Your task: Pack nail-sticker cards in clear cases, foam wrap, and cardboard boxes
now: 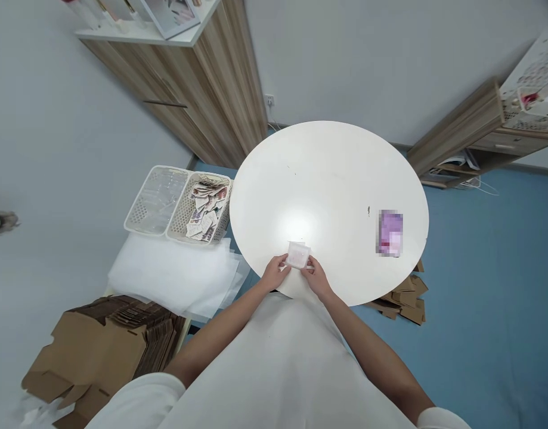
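Observation:
A small, squarish, translucent white case [298, 255] with a faint pinkish patch is held between my two hands at the near edge of the round white table [327, 161]. My left hand [276, 272] grips its left side, fingers bent round the corner. On the opposite side my right hand [315, 275] pinches the lower right corner. What lies inside the case is too blurred to tell. A thin pale edge shows just behind it.
Left of the table stand two white baskets, one with clear plastic pieces [155, 199], the other with printed cards [204, 217]. White sheets [175, 268] and folded cardboard boxes [99, 351] lie nearer. A blurred purple item [390, 232] rests on the table's right; cardboard [405, 298] lies below.

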`<state>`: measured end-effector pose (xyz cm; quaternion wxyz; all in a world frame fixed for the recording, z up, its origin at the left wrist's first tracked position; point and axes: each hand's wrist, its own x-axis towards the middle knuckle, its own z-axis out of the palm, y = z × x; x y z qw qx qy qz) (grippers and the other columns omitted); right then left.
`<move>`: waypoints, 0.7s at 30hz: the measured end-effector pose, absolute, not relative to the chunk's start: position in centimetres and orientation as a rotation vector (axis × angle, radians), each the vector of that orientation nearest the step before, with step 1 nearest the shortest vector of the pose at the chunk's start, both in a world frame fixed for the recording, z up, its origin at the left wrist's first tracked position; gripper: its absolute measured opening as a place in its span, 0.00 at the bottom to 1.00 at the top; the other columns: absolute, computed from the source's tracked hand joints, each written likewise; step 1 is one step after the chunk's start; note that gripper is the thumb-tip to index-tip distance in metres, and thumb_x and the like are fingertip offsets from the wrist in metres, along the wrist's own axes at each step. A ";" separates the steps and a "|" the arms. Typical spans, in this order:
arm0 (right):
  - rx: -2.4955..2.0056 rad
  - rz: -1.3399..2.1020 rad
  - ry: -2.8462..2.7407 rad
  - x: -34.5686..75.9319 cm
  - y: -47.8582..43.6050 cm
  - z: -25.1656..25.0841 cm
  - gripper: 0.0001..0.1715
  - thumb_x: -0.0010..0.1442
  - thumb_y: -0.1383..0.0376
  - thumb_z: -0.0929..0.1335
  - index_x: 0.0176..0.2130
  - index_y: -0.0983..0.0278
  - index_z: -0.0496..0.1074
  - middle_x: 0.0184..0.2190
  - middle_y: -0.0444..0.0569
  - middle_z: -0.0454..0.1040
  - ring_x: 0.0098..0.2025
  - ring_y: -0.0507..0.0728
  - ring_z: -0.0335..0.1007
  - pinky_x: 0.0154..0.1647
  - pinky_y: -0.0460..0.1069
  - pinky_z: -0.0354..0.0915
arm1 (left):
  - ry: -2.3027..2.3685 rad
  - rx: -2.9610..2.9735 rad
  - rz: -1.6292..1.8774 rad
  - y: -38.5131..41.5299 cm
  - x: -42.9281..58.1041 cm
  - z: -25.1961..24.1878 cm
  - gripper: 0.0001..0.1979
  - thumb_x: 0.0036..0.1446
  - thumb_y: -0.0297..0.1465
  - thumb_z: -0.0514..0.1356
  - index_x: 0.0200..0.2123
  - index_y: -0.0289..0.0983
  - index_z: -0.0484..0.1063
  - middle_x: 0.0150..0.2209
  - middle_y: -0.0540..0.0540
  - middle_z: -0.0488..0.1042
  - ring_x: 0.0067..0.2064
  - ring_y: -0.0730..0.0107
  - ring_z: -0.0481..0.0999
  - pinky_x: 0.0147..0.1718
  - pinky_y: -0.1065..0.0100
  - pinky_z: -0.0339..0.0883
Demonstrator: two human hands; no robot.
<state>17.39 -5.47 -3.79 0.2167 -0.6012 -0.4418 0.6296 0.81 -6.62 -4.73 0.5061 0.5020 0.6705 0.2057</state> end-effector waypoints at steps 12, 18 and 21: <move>-1.741 1.594 -1.394 6.9 2.0 -3.7 0.32 0.48 0.63 0.65 0.53 0.59 0.57 0.47 0.51 0.61 0.38 0.54 0.64 0.42 0.53 0.64 | 1.655 1.016 0.675 -1.4 -8.4 -5.2 0.26 0.52 0.35 0.55 0.55 0.40 0.56 0.51 0.41 0.61 0.49 0.65 0.64 0.44 0.64 0.62; -1.676 1.562 -1.323 1.1 4.9 -3.9 0.30 0.49 0.64 0.64 0.52 0.59 0.55 0.50 0.50 0.60 0.45 0.53 0.63 0.46 0.51 0.62 | 1.663 0.887 0.848 1.4 -12.8 -5.3 0.27 0.51 0.35 0.56 0.55 0.41 0.55 0.55 0.41 0.59 0.54 0.62 0.62 0.48 0.60 0.59; -1.653 1.575 -1.325 -0.6 5.6 -4.1 0.26 0.50 0.64 0.63 0.50 0.59 0.58 0.52 0.49 0.60 0.49 0.54 0.60 0.49 0.51 0.61 | 1.639 0.885 0.905 2.6 -13.9 -5.2 0.27 0.51 0.34 0.56 0.55 0.41 0.55 0.58 0.42 0.55 0.57 0.62 0.57 0.50 0.60 0.56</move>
